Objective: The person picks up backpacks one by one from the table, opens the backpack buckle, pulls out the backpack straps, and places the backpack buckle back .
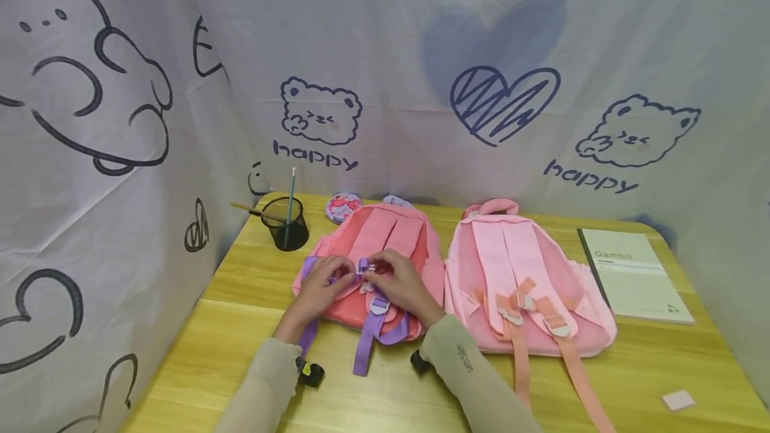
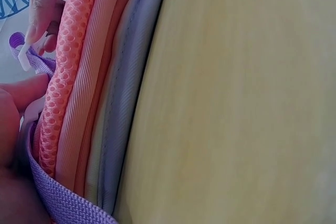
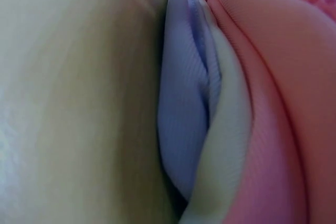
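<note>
A coral-pink backpack (image 1: 361,232) lies with its shoulder straps up, and both hands work over its lower middle. Purple webbing with a white plastic buckle (image 1: 363,266) runs between the fingertips. My left hand (image 1: 321,286) pinches the purple strap on the left side; its thumb shows beside a pale buckle part in the left wrist view. From the other side my right hand (image 1: 402,282) pinches the white buckle piece with thumb and forefinger. Below them hangs a purple shoulder strap (image 1: 363,353) with a white adjuster (image 1: 379,305). In the right wrist view only the bag's layered side (image 3: 184,98) shows.
A light-pink backpack (image 1: 481,246) with orange straps lies close on the right. Beyond it are a notebook (image 1: 637,279) and a small pale eraser (image 1: 678,400). A black mesh pen holder (image 1: 291,236) stands at the back left of the wooden table (image 1: 240,333).
</note>
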Demonstrator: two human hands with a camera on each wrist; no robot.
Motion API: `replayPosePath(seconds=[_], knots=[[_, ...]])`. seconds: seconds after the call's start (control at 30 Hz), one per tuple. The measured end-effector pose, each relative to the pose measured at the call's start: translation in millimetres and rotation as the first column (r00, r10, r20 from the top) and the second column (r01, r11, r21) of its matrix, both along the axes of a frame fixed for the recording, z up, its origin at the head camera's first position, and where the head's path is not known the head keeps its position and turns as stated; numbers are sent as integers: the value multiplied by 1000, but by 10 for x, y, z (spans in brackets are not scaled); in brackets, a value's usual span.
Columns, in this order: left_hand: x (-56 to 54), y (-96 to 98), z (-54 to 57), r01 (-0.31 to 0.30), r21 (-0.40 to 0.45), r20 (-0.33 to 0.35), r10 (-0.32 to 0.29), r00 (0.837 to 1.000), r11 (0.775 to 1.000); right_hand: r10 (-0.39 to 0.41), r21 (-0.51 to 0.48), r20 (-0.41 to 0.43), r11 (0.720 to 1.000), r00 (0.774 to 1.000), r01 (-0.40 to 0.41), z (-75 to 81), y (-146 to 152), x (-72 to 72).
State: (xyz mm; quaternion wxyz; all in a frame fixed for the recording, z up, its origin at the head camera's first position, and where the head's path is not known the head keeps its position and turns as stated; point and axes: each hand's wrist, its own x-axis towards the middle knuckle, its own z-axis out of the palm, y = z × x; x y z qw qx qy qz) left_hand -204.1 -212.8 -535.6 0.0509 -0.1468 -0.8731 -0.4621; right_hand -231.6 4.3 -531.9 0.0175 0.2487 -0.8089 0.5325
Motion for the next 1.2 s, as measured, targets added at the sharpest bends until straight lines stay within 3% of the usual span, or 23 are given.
replayPosePath(seconds=[0.8,1.2], knots=[[0,4,32,15,-6,19,-15,1000,1000,-17,-46,35,999,999,18,5,12,0],[10,9,32,-8,-16,33,8,999,1000,-42,-73,31,996,999,44,3,37,2]])
